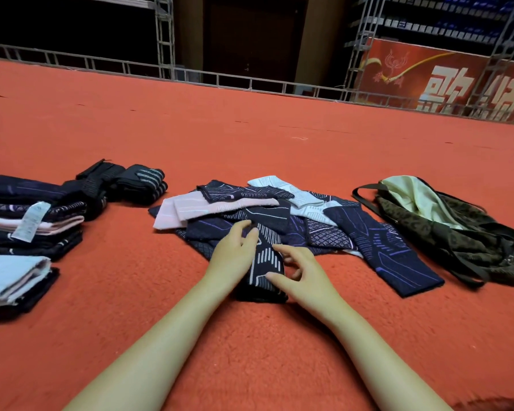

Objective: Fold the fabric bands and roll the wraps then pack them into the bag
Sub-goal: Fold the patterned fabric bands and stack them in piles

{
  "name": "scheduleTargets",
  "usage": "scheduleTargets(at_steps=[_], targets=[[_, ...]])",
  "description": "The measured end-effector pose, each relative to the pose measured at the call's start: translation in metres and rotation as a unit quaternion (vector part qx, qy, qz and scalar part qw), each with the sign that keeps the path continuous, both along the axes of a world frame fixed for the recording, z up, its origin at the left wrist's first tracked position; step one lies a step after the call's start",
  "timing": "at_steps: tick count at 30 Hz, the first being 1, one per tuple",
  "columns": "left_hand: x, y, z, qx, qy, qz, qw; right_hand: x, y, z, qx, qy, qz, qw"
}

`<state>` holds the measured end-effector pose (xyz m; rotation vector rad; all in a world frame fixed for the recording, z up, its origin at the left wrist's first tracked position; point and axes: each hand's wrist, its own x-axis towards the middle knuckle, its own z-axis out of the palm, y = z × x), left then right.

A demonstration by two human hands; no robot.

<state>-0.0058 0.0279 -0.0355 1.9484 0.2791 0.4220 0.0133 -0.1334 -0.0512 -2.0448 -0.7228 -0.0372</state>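
Reaching fwd, both hands: left hand (235,253) + right hand (301,272) flank navy band (264,262), fingers loose.

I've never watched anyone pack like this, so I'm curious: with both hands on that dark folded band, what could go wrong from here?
1. The left hand and right hand seem to rest only lightly on the folded band; it might spring open.
2. That band overlaps the loose pile behind it, so lifting it may drag others along.
3. The bag lies slumped, its mouth partly collapsed, so packing may need a hand to hold it open.
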Motion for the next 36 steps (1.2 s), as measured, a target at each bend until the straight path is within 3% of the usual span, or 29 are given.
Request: scheduleTargets(at_steps=[2, 7, 12, 16, 19, 23, 27, 32, 36], targets=[[0.0, 0.011, -0.002, 0.119, -0.029, 0.039, 0.992, -0.001, 0.001, -0.003, -0.044, -0.01, 0.005, 0.999], [0.002, 0.019, -0.011, 0.235, 0.031, -0.001, 0.971, -0.001, 0.004, 0.005, -0.045, 0.059, -0.01, 0.997], [0.005, 0.022, -0.009, 0.14, -0.016, 0.005, 0.99, -0.002, 0.007, 0.002, 0.027, 0.112, -0.016, 0.993], [0.0, 0.021, 0.003, 0.033, -0.088, -0.035, 0.995, -0.01, 0.005, 0.008, 0.097, 0.073, 0.025, 0.992], [-0.004, 0.025, 0.005, -0.019, -0.09, -0.089, 0.992, -0.017, 0.004, 0.016, 0.1, 0.031, 0.052, 0.993], [-0.008, 0.028, 0.002, 0.035, -0.075, -0.128, 0.988, -0.017, 0.002, 0.016, 0.089, -0.004, 0.05, 0.995], [-0.012, 0.028, 0.002, 0.085, -0.073, -0.157, 0.981, -0.007, -0.001, 0.011, 0.089, 0.005, -0.014, 0.996], [-0.021, 0.02, -0.007, 0.111, -0.116, -0.093, 0.983, -0.004, -0.001, 0.008, 0.089, 0.05, -0.107, 0.989], [-0.048, 0.027, 0.001, 0.086, -0.158, -0.059, 0.982, -0.025, 0.009, 0.019, 0.081, 0.094, -0.085, 0.989]])
